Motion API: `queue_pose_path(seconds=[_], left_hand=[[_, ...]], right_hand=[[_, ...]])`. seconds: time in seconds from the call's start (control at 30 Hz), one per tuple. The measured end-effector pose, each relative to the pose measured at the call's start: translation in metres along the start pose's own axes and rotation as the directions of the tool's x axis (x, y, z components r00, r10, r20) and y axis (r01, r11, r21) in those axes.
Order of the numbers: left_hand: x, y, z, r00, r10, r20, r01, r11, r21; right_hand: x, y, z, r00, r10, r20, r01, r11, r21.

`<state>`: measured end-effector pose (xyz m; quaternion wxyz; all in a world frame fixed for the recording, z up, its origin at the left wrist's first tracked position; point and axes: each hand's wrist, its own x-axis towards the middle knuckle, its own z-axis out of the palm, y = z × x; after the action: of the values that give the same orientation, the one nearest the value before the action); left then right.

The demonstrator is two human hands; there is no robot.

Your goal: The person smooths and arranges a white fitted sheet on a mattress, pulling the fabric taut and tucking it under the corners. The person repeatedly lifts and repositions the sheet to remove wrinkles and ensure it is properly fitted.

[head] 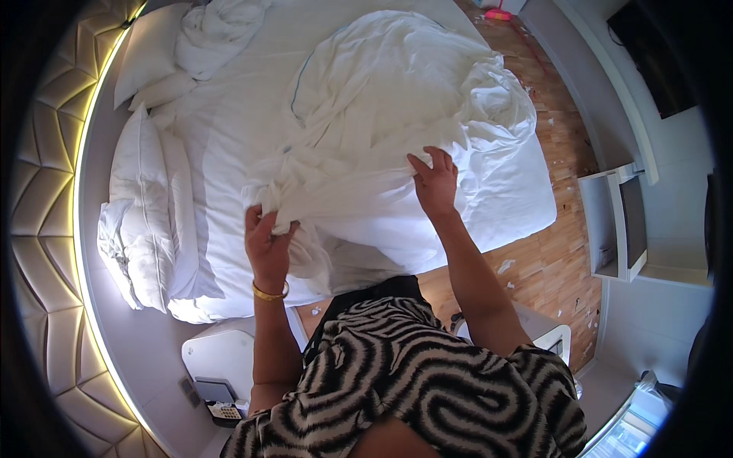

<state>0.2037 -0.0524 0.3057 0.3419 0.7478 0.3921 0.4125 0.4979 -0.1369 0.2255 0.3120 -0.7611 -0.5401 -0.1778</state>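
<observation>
White bedding [366, 120], seemingly a duvet or its cover with a thin blue line along part of it, lies rumpled on a bed [229, 131] with a white sheet. At the near side of the bed, my left hand [267, 243] grips a bunched fold of this fabric between thumb and fingers. A gold-coloured bracelet [270, 295] circles that wrist. Farther right, my right hand [436, 180] rests at the fabric's surface with thumb and fingers spread; whether it pinches any cloth is unclear.
White pillows [140, 212] lie by the lit, padded headboard [54, 200]. Near left stands a bedside table [217, 349] with a telephone [224, 410]. White scraps [506, 266] are scattered over the wooden floor [529, 252]. Open shelving [613, 229] stands at the right wall.
</observation>
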Motion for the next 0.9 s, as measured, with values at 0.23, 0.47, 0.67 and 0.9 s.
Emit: queue_pose_path(seconds=[0.23,0.47,0.67,0.9], left_hand=[[-0.014,-0.03,0.053,0.974,0.072,0.213,-0.128,0.958,0.258],[-0.074,-0.031,0.119,0.787,-0.228,0.573,0.297,0.955,-0.029],[-0.084,-0.035,0.108,0.791,-0.405,0.459,0.434,0.9,0.047],[-0.08,-0.012,0.079,0.839,-0.399,0.369,0.424,0.905,0.013]], right_hand=[[-0.051,0.004,0.006,0.953,-0.126,0.275,-0.014,0.89,0.456],[-0.059,-0.057,-0.021,0.842,-0.216,0.494,-0.18,0.751,0.635],[-0.07,-0.021,0.0,0.819,-0.292,0.494,-0.094,0.781,0.617],[-0.063,0.008,0.019,0.888,-0.205,0.412,0.007,0.902,0.432]])
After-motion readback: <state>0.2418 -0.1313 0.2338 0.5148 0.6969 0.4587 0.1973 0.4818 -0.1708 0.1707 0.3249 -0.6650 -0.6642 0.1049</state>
